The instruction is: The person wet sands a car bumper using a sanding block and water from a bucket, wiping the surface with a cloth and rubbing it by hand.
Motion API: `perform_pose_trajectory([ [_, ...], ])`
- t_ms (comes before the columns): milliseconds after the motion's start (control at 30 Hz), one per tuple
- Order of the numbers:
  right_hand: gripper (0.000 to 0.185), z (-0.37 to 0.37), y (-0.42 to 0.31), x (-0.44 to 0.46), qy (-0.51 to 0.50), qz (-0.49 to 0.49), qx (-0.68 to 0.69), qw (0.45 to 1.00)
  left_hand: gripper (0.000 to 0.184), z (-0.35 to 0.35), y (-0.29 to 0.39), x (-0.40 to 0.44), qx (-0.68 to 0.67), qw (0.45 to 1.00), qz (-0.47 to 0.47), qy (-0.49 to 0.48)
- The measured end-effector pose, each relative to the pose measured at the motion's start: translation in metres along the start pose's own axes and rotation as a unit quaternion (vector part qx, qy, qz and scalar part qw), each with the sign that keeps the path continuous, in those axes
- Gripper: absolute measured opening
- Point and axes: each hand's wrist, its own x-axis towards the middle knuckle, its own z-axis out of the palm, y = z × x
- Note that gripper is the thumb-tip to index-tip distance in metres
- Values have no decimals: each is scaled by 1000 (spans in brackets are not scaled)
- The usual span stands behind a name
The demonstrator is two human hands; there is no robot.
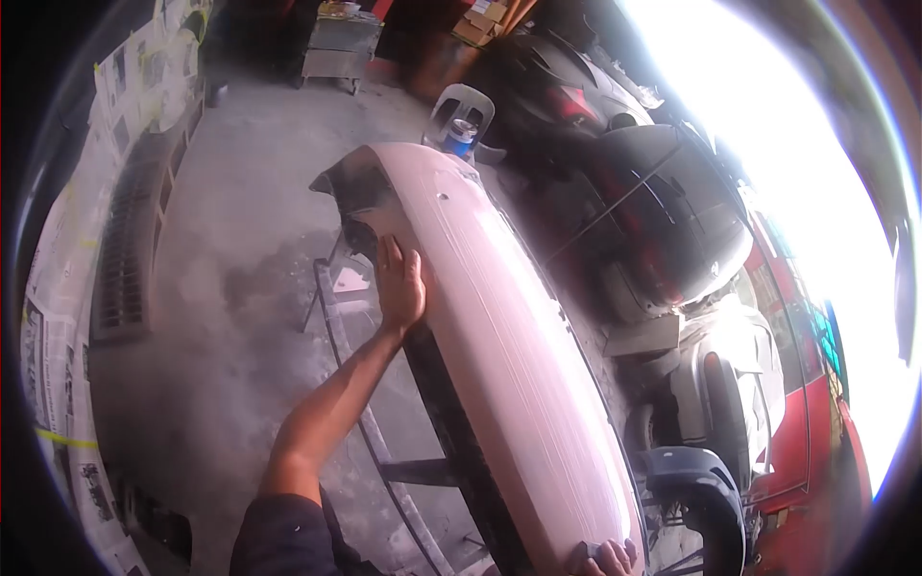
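A long car bumper (499,355), coated in pale pink primer with dark patches at its far end, rests on a metal stand (370,432). My left hand (399,283) lies flat on the bumper's left edge near the far end, fingers stretched out. At the bottom of the view, my right hand (610,559) presses on the near end of the bumper. Its fingers are bent over a small grey pad (588,550), mostly covered by the hand and cut off by the frame edge.
A chair (462,99) carrying a blue-labelled can (461,137) stands beyond the bumper. Other dark bumpers (663,211) and a red car (802,480) are on the right. Newspaper-masked panels (58,355) line the left. A wheeled cart (338,48) stands at the back.
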Motion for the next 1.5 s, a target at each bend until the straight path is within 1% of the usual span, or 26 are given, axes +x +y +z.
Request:
perform_pose_trajectory([
  [67,28,47,53,55,51,-89,3,995,40,-24,28,7,-173,976,-130,8],
  [100,43,41,59,141,-64,-119,79,988,48,-31,33,11,-191,966,-172,-18],
  [233,40,163,41,482,13,-283,135,950,64,-48,34,21,-221,942,-230,-106],
  [267,38,176,13,556,-56,-194,225,953,64,-64,43,28,-243,928,-255,-119],
  [300,36,205,0,601,37,-157,183,970,64,-66,48,31,-238,920,-282,-133],
  [333,37,232,-12,643,7,-77,140,987,64,-60,43,27,-236,920,-284,-132],
  [367,40,236,-14,653,-9,-94,165,982,63,-49,33,23,-194,941,-243,-137],
  [400,40,240,-6,632,-12,-88,166,982,63,-43,29,11,-156,955,-204,-149],
  [467,46,211,27,548,63,-241,168,954,63,-37,25,8,-165,968,-153,-108],
  [533,62,141,42,399,-54,-199,154,966,61,-15,11,5,-191,963,-181,-63],
  [633,57,40,22,154,-95,-95,71,988,58,-24,5,3,-214,954,-179,-113],
  [700,33,10,16,35,-11,-22,73,997,59,9,-18,-13,-83,996,10,26],
  [733,32,-16,1,36,-45,2,34,998,59,2,-11,-9,-79,996,13,27],
  [767,34,-20,-5,-2,-9,35,13,999,62,-13,4,1,-161,983,-89,-17],
  [800,37,-17,-8,-3,7,29,25,999,65,-23,14,10,-238,951,-189,-60],
  [867,31,-5,11,44,-23,-33,14,999,69,-30,22,7,-243,952,-182,-52],
  [900,31,21,34,98,-10,-82,52,995,73,-30,21,5,-248,952,-174,-46],
  [967,40,61,50,249,-94,-131,115,980,79,-31,20,3,-225,946,-208,-101],
  [1033,41,129,50,411,-18,-238,139,961,80,-48,36,17,-250,936,-226,-99],
  [1100,40,192,27,552,8,-201,182,962,81,-66,42,23,-270,922,-256,-108],
  [1167,37,228,7,631,6,-96,175,980,81,-75,51,34,-289,903,-294,-123],
  [1267,39,236,27,608,55,-165,175,969,78,-61,39,28,-226,925,-269,-142],
  [1333,57,168,52,449,19,-202,122,972,77,-58,35,36,-260,915,-277,-135],
  [1367,66,121,46,368,-18,-165,97,981,71,-49,28,35,-234,932,-253,-117],
  [1433,62,61,47,205,-95,-91,141,981,67,-40,18,16,-204,947,-226,-107],
  [1500,45,19,30,67,-81,-44,42,995,58,-31,11,15,-178,974,-118,-77],
])
